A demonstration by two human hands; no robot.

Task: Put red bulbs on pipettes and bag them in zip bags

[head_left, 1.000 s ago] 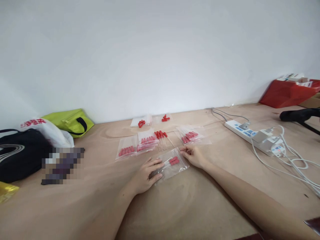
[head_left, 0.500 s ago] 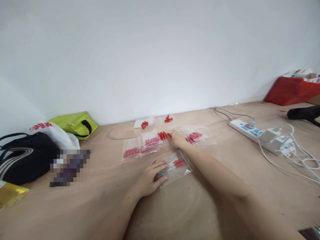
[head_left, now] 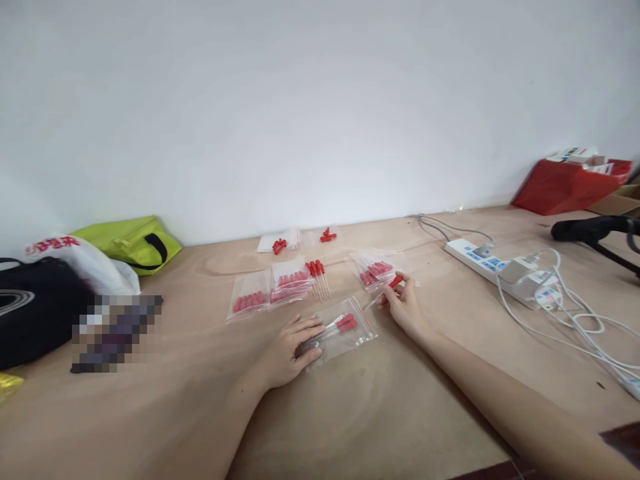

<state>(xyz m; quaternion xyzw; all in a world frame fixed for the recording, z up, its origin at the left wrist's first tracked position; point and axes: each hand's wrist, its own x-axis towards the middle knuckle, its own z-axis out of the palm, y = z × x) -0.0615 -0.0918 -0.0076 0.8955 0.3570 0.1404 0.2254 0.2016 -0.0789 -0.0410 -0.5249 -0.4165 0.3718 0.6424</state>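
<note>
My left hand (head_left: 295,347) lies over the left end of a clear zip bag (head_left: 359,340), fingers stretched out and thumb apart. Inside that bag are a few red-tipped sticks (head_left: 347,323), red ends to the right. Between the thumb and fingers of my right hand (head_left: 401,303) is a thin red-tipped stick (head_left: 373,302), its pale shaft pointing down-left toward the bag's open-looking right edge. A row of loose red-tipped sticks (head_left: 319,277) lies beyond the bag. Filled zip bags (head_left: 250,300) lie left of the row, and more bags (head_left: 376,268) lie just beyond my right hand.
Two small piles of red pieces (head_left: 279,247) rest on bags near the wall. A white power strip (head_left: 495,270) with tangled cables (head_left: 583,320) is at right, near a red bag (head_left: 557,187). A yellow-green bag (head_left: 133,243) and a black bag (head_left: 45,310) sit at left.
My right hand has come back from the loose row, nearer and to the right, with a red-tipped stick in it. My left hand stays on the bag. The view has shifted slightly right.
</note>
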